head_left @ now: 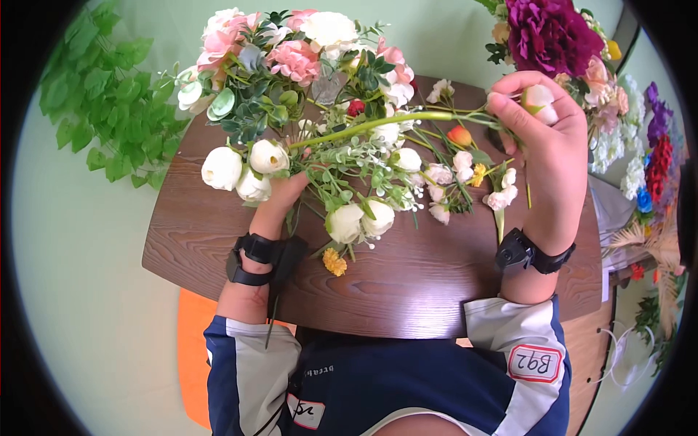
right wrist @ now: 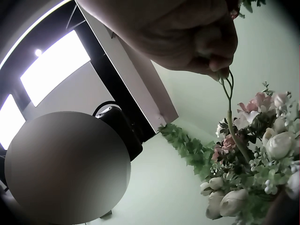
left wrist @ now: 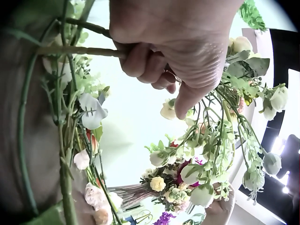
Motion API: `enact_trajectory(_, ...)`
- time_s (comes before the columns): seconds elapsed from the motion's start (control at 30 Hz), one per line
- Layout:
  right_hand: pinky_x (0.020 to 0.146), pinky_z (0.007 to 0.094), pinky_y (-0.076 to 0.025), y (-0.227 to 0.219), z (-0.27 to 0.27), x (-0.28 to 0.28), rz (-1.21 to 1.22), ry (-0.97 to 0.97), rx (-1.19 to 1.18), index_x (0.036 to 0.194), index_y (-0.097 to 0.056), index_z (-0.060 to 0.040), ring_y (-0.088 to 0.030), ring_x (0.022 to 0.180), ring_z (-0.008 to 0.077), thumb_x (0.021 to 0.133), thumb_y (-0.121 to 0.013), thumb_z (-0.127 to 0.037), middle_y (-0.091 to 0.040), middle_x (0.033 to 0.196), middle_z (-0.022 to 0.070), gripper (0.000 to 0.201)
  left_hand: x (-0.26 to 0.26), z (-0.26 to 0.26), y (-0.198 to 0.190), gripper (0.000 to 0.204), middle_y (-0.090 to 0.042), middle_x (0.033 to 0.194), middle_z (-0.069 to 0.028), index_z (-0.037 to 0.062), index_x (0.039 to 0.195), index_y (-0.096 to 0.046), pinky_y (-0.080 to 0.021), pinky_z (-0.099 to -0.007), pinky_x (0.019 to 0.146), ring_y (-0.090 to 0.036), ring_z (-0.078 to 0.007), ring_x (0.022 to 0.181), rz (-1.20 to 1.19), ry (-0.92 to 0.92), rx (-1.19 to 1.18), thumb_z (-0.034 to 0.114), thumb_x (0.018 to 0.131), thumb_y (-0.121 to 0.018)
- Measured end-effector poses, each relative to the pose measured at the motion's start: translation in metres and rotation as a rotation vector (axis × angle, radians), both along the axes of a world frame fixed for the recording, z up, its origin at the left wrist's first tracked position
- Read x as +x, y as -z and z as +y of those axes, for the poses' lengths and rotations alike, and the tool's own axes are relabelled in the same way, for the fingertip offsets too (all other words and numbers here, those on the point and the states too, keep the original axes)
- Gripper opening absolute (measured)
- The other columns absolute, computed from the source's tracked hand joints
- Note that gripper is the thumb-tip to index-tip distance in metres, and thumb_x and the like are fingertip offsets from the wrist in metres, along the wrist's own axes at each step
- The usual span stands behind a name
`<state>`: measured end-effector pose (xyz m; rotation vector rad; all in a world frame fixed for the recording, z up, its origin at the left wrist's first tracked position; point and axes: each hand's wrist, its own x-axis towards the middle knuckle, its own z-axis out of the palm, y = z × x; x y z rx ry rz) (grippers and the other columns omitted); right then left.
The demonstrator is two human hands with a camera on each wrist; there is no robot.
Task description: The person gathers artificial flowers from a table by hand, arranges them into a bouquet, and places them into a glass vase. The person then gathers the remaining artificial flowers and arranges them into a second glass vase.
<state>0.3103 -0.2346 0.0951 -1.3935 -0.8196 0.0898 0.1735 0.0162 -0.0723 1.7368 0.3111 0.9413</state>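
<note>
In the head view my left hand (head_left: pixel 285 195) grips a bunch of white roses (head_left: pixel 222 168) and small green sprigs, partly hidden behind the blooms. The left wrist view shows the left hand's (left wrist: pixel 178 47) fingers curled round brown-green stems (left wrist: pixel 84 50). A long thick green stem (head_left: pixel 371 125) runs from the bunch across to my raised right hand (head_left: pixel 549 149), whose thumb and fingers pinch its thin branching end. A white-pink bud (head_left: pixel 539 104) shows at those fingers. From the right wrist, the right hand (right wrist: pixel 187 37) holds thin looped stems (right wrist: pixel 229 91) above the flowers.
A pink and white arrangement (head_left: pixel 294 62) stands at the table's back left. On the brown table (head_left: pixel 407 291) lie a yellow flower (head_left: pixel 334 262), an orange bud (head_left: pixel 459 136) and pale pink blooms (head_left: pixel 500 198). Green leaves (head_left: pixel 109 94) hang left; a purple flower (head_left: pixel 554 36) is back right.
</note>
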Motion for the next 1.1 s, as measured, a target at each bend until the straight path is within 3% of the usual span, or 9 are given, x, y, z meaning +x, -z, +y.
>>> enact_trajectory(0.27, 0.038, 0.0133, -0.028, -0.001, -0.003, 0.002, -0.023, 0.045, 0.026, 0.081, -0.061, -0.0027, -0.043, 0.046, -0.0002, 0.075, -0.066, -0.002, -0.053, 0.059, -0.0042, 0.008, 0.006, 0.011, 0.01, 0.043, -0.056, 0.096, -0.0021, 0.0041, 0.104, -0.051, -0.045, -0.0213, 0.076, -0.052, -0.0083, 0.089, -0.029, 0.109, 0.19, -0.004, 0.065, -0.069)
enact_trajectory(0.3, 0.038, 0.0132, -0.028, -0.001, -0.002, 0.002, -0.05, 0.065, 0.022, 0.081, -0.061, -0.0023, -0.043, 0.046, -0.0006, 0.074, -0.066, -0.001, -0.053, 0.06, -0.0041, 0.009, 0.012, 0.005, 0.009, 0.044, -0.056, 0.096, -0.0038, 0.0031, 0.104, -0.051, -0.045, -0.0213, 0.078, -0.053, -0.0092, 0.088, -0.295, 0.458, -0.338, -0.007, 0.065, -0.067)
enact_trajectory(0.33, 0.038, 0.0131, -0.027, 0.0, -0.001, 0.002, -0.076, 0.084, 0.02, 0.082, -0.06, -0.0018, -0.043, 0.046, -0.001, 0.074, -0.067, 0.0, -0.053, 0.06, -0.004, 0.01, 0.011, 0.004, -0.002, 0.022, -0.059, 0.085, -0.0101, 0.0002, 0.098, -0.055, -0.048, -0.0211, 0.06, -0.055, -0.0129, 0.072, -0.063, 0.159, 0.033, 0.018, 0.087, -0.048)
enact_trajectory(0.4, 0.038, 0.013, -0.027, 0.001, 0.003, 0.001, -0.097, 0.108, 0.05, 0.082, -0.06, -0.0015, -0.043, 0.047, -0.0013, 0.074, -0.066, 0.0, -0.053, 0.061, -0.0037, 0.011, 0.012, 0.004, -0.005, 0.018, -0.059, 0.082, -0.0096, -0.0009, 0.097, -0.054, -0.045, -0.0205, 0.058, -0.052, -0.0102, 0.069, -0.165, 0.252, -0.556, 0.012, 0.086, -0.048)
enact_trajectory(0.43, 0.038, 0.013, -0.026, 0.001, 0.003, 0.0, -0.119, 0.132, 0.08, 0.083, -0.06, -0.0012, -0.043, 0.047, -0.0016, 0.073, -0.066, 0.001, -0.054, 0.061, -0.0035, 0.011, 0.014, 0.006, 0.0, 0.016, -0.055, 0.078, -0.0047, -0.001, 0.097, -0.055, -0.041, -0.0182, 0.059, -0.048, -0.0069, 0.067, -0.091, 0.153, 0.063, 0.004, 0.082, -0.05)
enact_trajectory(0.83, 0.051, 0.0145, -0.04, 0.01, 0.017, -0.006, -0.076, -0.039, 0.042, 0.081, -0.061, 0.0002, -0.052, 0.062, 0.0022, 0.073, -0.065, 0.004, -0.059, 0.072, -0.0006, 0.01, 0.0, -0.031, -0.028, 0.027, -0.059, 0.081, -0.0066, -0.0021, 0.092, -0.055, -0.043, -0.0258, 0.065, -0.052, -0.0097, 0.076, -0.135, 0.225, -0.347, -0.002, 0.065, -0.062)
enact_trajectory(0.87, 0.054, 0.0147, -0.041, 0.013, 0.021, -0.007, -0.102, -0.04, 0.065, 0.081, -0.061, 0.0004, -0.053, 0.064, 0.0028, 0.073, -0.065, 0.004, -0.059, 0.073, -0.0005, 0.01, -0.005, -0.034, -0.038, 0.02, -0.056, 0.075, -0.0043, -0.0004, 0.085, -0.053, -0.042, -0.0256, 0.062, -0.049, -0.009, 0.071, 0.062, 0.139, 0.086, 0.002, 0.069, -0.064)
enact_trajectory(0.93, 0.058, 0.0156, -0.042, 0.016, 0.025, -0.011, -0.116, -0.054, 0.063, 0.081, -0.06, 0.0008, -0.053, 0.067, 0.0035, 0.074, -0.064, 0.004, -0.059, 0.074, -0.0009, 0.009, -0.001, -0.011, -0.021, 0.038, -0.052, 0.115, -0.0111, 0.0014, 0.123, -0.043, -0.047, -0.0304, 0.084, -0.057, -0.0223, 0.096, 0.245, 0.202, 0.297, 0.017, 0.088, -0.048)
enact_trajectory(1.1, 0.062, 0.0204, -0.045, 0.027, 0.033, -0.017, -0.24, -0.087, 0.039, 0.08, -0.06, -0.0007, -0.055, 0.068, 0.0068, 0.071, -0.064, 0.004, -0.06, 0.073, 0.0009, 0.011, -0.001, -0.022, -0.021, 0.047, -0.051, 0.116, -0.0124, -0.0004, 0.124, -0.041, -0.047, -0.0325, 0.085, -0.056, -0.023, 0.099, 0.203, 0.265, 0.003, 0.022, 0.085, -0.054)
